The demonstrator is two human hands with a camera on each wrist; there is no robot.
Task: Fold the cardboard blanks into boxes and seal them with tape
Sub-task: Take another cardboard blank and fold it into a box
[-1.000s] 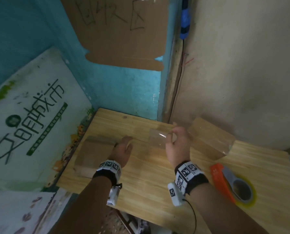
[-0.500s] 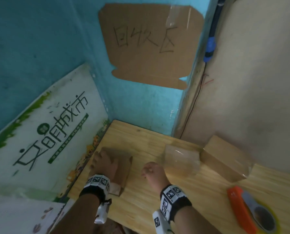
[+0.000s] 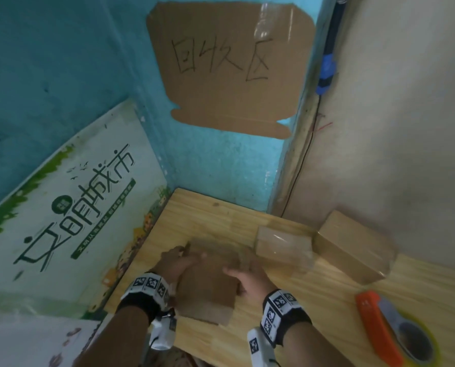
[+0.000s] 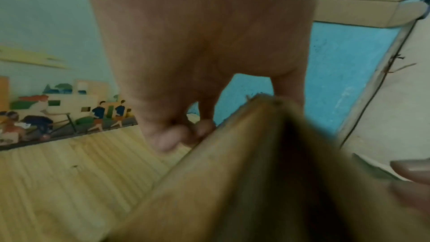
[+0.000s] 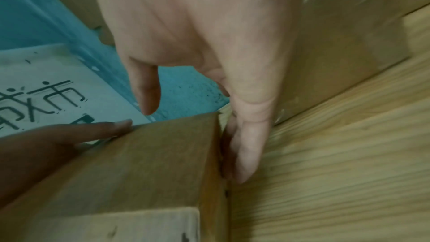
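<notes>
A flat brown cardboard blank point(image 3: 208, 284) lies tilted near the front of the wooden table point(image 3: 221, 215). My left hand point(image 3: 178, 263) grips its left far corner; in the left wrist view the curled fingers point(image 4: 172, 139) sit at the left edge of the cardboard blank point(image 4: 232, 190) and the thumb sits over the top. My right hand point(image 3: 247, 276) rests against the right side. In the right wrist view its straight fingers point(image 5: 246, 144) press along the side of the cardboard blank point(image 5: 139, 163), thumb lifted off.
Two taped boxes point(image 3: 282, 245) point(image 3: 353, 247) stand at the back right against the beige wall. An orange tape dispenser point(image 3: 374, 324) with a yellow roll point(image 3: 414, 340) lies at the front right. A poster board point(image 3: 62, 207) leans left of the table.
My left hand drew the cardboard blank from the left edge toward the table's middle. My right hand left the taped box and came onto the blank's right side. The head view tilted up.
</notes>
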